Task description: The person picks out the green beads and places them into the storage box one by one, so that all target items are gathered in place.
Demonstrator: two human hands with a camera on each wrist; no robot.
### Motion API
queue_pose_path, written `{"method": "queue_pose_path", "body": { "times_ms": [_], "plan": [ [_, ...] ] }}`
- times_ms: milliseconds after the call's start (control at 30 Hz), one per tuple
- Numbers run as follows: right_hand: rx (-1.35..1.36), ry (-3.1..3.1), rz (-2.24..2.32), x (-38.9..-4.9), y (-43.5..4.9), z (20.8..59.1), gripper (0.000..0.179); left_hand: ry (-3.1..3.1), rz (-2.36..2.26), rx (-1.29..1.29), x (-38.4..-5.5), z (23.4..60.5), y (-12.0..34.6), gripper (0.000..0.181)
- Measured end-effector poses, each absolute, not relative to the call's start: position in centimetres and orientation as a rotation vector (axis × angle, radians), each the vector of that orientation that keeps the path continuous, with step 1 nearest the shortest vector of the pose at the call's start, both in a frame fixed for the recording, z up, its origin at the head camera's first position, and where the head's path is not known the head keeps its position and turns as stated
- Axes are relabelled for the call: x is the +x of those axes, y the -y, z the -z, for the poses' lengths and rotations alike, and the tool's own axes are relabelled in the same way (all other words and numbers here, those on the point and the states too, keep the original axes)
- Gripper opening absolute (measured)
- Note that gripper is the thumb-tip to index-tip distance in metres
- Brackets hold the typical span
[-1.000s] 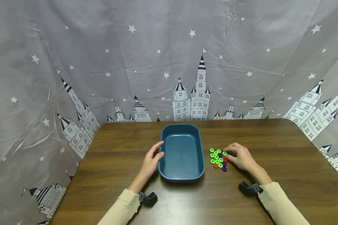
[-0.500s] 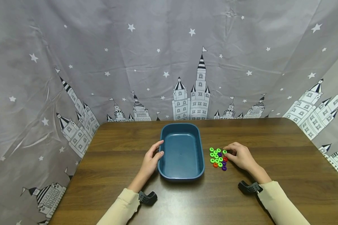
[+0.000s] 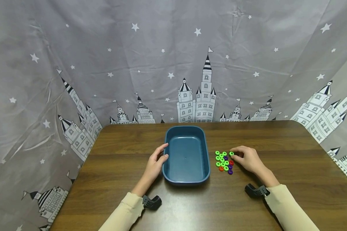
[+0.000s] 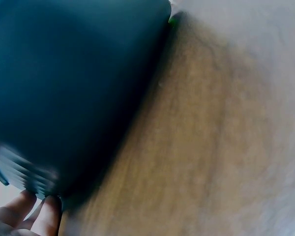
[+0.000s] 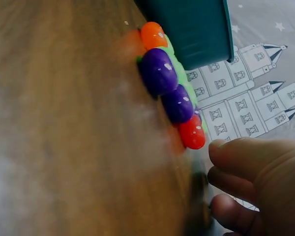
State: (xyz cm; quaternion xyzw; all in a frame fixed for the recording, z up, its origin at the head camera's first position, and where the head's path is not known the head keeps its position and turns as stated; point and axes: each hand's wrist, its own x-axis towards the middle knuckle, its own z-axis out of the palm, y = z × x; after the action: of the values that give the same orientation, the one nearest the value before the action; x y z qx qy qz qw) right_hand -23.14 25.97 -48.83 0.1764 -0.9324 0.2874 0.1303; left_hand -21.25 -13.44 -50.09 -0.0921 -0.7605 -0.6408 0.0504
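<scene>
In the head view a dark blue plastic bin [image 3: 185,160] stands on the table. My left hand [image 3: 154,165] rests against its left side, index finger and thumb extended to the rim. The left wrist view shows these fingers [image 4: 48,216] touching the outer wall by some slots. Right of the bin lies a cluster of small rings: several green rings [image 3: 222,160], purple rings [image 3: 230,172], a red ring [image 3: 231,163] and an orange ring [image 3: 221,168]. At its upper right corner my right hand [image 3: 248,158] pinches one green ring [image 3: 231,154] between thumb and fingertips; the right wrist view hides that ring.
The wooden table [image 3: 127,141] extends on both sides of the bin. Behind it hangs a grey curtain [image 3: 162,64] printed with castles and stars. Each wrist wears a black camera mount, such as the right wrist mount [image 3: 255,191].
My right hand has shifted slightly away from me with the green ring, widening its gap from the red ring. My left hand and the bin have stayed put.
</scene>
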Motion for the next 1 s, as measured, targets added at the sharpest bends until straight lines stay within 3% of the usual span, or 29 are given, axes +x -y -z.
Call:
{"method": "queue_pose_path", "body": {
  "times_ms": [1000],
  "plan": [
    [0.68,2.575,-1.025,-23.5,-18.2,43.5,0.019,2.314,1.939,-0.3,-21.1,49.9,13.5,0.045]
  ]
}}
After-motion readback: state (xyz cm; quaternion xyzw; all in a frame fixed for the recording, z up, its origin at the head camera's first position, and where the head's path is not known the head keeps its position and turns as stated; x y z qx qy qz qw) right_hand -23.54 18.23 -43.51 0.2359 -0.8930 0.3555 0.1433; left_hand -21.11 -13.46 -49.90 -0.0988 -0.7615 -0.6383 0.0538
